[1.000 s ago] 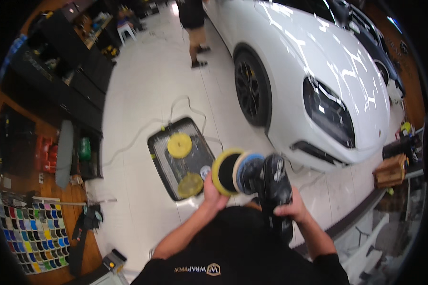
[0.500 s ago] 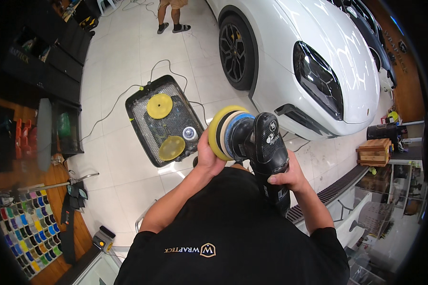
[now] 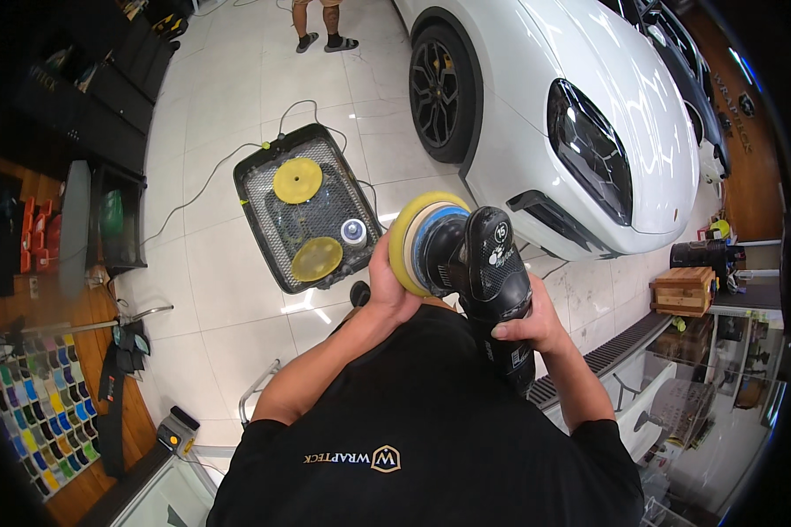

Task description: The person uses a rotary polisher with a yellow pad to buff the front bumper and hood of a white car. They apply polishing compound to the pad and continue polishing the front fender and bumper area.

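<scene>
In front of my chest I hold a black handheld polisher [image 3: 494,290], its head tilted up to the left. A round yellow foam pad [image 3: 404,255] sits on the head, against a tan and blue backing plate [image 3: 432,241]. My left hand [image 3: 390,285] cups the pad's left side, its fingers partly hidden behind it. My right hand [image 3: 536,322] is wrapped round the polisher's body, thumb across the front. Beyond my left hand, a black mesh-bottomed tray [image 3: 253,230] on the floor holds two yellow pads [image 3: 298,181] and a white bottle [image 3: 353,232].
A white car [image 3: 510,114] stands ahead to the right, its front wheel [image 3: 437,92] near the tray. A grey cable [image 3: 189,209] trails over the tiled floor. Another person's legs [image 3: 330,22] show at the far end. At right are a wooden crate [image 3: 682,291] and a floor grate [image 3: 589,350].
The dark band between the foam pad and backing plate no longer shows; the pad now sits close against the plate. Both hands keep their hold. The view has shifted slightly.
</scene>
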Motion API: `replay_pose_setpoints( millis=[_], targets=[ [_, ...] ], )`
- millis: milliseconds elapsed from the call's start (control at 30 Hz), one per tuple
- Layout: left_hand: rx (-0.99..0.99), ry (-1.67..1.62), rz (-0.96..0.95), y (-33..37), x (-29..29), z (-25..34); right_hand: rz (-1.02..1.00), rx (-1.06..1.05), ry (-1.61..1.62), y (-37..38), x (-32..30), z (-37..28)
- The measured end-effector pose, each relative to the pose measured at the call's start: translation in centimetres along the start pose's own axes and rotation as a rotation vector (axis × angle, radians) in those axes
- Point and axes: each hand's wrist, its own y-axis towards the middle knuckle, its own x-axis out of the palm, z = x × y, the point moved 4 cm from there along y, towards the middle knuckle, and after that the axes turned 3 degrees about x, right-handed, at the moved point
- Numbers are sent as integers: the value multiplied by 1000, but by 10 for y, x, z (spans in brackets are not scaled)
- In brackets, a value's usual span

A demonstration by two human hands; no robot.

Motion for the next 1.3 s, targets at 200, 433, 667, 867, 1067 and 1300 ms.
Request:
replay_pose_setpoints(
  millis=[200, 433, 667, 867, 1067, 1300],
  targets=[
    [4, 7, -32, -8, 0, 3, 11, -9, -27, -2, 4, 5],
    [-9, 5, -12, -10, -6, 3, -7, 9, -15, -3, 6, 7],
    [146, 83, -79, -8, -2, 5, -84, -35, -65, -2, 12, 9],
    [41, 158, -400, -15, -19, 29, -9, -84, -59, -1, -3, 17],
    [88, 697, -442, -26, -63, 18, -90, -163, 176, -3, -22, 25],
    [75, -115, -323, -3, 17, -6, -175, -71, 82, 5, -24, 15]
  ],
)
